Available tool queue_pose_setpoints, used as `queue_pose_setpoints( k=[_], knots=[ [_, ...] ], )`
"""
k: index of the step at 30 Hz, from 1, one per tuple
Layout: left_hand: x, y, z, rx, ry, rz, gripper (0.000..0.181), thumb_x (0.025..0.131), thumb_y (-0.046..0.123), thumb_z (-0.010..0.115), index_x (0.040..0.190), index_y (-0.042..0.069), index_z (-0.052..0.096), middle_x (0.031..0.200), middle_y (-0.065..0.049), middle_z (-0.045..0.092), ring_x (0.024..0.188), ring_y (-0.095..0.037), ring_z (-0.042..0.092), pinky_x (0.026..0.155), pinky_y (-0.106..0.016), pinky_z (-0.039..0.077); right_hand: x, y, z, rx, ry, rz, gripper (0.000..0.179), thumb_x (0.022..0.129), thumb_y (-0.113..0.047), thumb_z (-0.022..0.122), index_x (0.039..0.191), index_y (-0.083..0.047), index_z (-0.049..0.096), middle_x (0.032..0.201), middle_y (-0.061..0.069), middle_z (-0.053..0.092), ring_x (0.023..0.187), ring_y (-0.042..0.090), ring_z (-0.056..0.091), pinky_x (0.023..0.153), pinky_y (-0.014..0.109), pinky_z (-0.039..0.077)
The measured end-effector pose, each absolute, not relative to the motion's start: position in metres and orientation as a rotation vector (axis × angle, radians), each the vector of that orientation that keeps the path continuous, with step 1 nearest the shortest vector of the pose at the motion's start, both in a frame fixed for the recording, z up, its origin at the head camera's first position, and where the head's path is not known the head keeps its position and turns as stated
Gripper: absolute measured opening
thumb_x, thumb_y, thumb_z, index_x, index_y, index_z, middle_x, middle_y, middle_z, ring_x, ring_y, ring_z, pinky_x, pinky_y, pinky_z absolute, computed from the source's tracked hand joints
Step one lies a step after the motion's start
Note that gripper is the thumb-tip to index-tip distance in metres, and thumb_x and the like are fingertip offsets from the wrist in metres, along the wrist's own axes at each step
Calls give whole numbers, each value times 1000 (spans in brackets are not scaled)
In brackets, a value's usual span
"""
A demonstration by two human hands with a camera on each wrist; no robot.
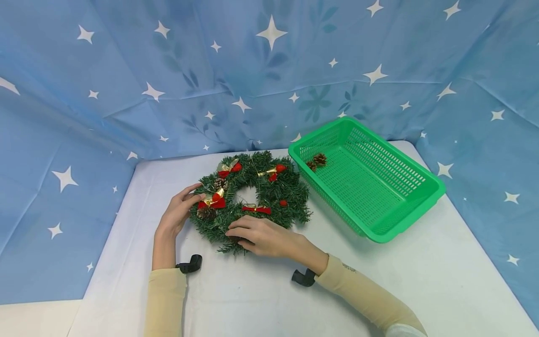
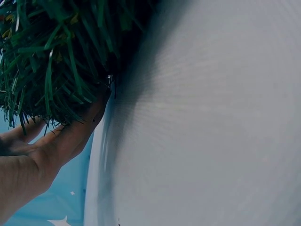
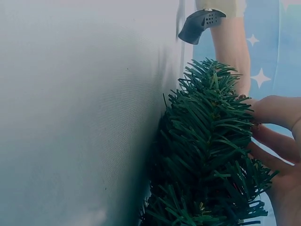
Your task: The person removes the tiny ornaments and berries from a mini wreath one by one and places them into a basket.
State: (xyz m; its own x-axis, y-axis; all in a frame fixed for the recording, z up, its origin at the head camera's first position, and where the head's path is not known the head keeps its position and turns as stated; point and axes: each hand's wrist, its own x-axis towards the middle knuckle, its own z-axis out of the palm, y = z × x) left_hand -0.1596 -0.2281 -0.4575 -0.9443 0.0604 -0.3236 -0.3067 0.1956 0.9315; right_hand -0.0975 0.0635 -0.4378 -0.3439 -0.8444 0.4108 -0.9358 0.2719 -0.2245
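Observation:
A green Christmas wreath [image 1: 294, 194] lies on the white table, decorated with red-and-gold bows [image 1: 257, 209], pine cones [image 1: 206, 213] and red berries. My left hand [image 1: 177, 210] grips the wreath's left edge, fingers over the top beside a bow. In the left wrist view, part of that hand [image 2: 61, 141] shows against the wreath's underside. My right hand [image 1: 265, 236] is at the wreath's front, pinching a brown pine cone [image 1: 234, 239] against the greenery. The fingers mostly hide this cone. In the right wrist view, green needles [image 3: 207, 141] cover part of the right fingers [image 3: 277, 110].
A green plastic basket [image 1: 404, 217] stands right of the wreath, close to its edge. Pine cones [image 1: 320, 159] lie in the basket's left corner. Blue star-patterned cloth [image 1: 269, 93] hangs behind and beside the white table [image 1: 244, 299].

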Motion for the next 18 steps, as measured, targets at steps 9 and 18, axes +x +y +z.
queue_pose_setpoints(
  k=[9, 18],
  knots=[
    [-160, -228, -457, -230, 2226, 1788, 66, 102, 36, 66, 160, 19, 39, 118, 4, 61, 82, -11, 42, 66, -34, 30, -96, 62, -438, 1637, -2311, 705, 29, 94, -6, 75, 123, -7, 72, 125, 9, 69, 117, 20, 65, 97, 23, 53],
    [-160, -228, -457, -229, 2222, 1792, 66, 102, 37, 66, 161, 21, 39, 116, 6, 61, 78, -11, 39, 65, -33, 30, -96, 62, -437, 1652, -2306, 628, 30, 95, -11, 76, 125, -9, 71, 124, 8, 67, 114, 18, 64, 93, 21, 53]
  ],
)
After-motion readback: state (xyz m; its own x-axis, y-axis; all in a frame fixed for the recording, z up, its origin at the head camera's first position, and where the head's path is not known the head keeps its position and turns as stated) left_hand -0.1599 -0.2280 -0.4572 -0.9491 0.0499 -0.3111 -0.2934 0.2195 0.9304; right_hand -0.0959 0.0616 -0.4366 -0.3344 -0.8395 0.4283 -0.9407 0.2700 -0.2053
